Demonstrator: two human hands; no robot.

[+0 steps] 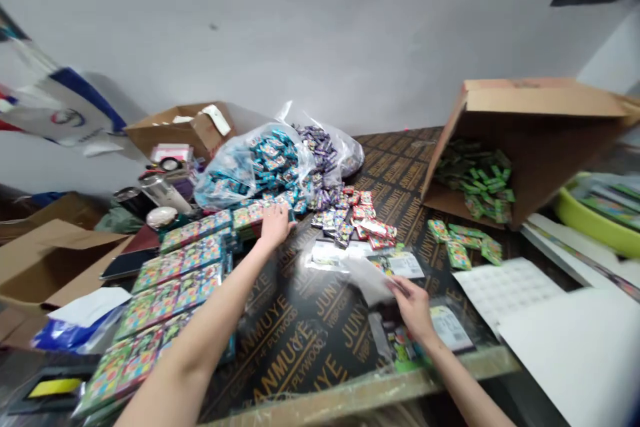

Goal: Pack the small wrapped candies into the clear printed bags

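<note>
My left hand (276, 221) is closed over the right end of a row of small colourful packets (247, 215), at the far end of several such rows (175, 293). My right hand (413, 307) pinches the edge of a thin whitish sheet (370, 279); whether it is paper or plastic I cannot tell. Flat printed bags with white labels (407, 265) lie just beyond that hand, and another printed bag (400, 347) is partly hidden under my right wrist. Loose red packets (375, 230) and purple-white packets (335, 223) are heaped between the hands, further back.
Clear plastic bags hold blue packets (275, 157) and purple packets (320, 147) at the back. A tipped cardboard box (555, 147) spills green packets (487, 187). White sheets (565, 347) lie at right, beside a yellow-green basin (575, 207). An opened carton (60, 260) stands left.
</note>
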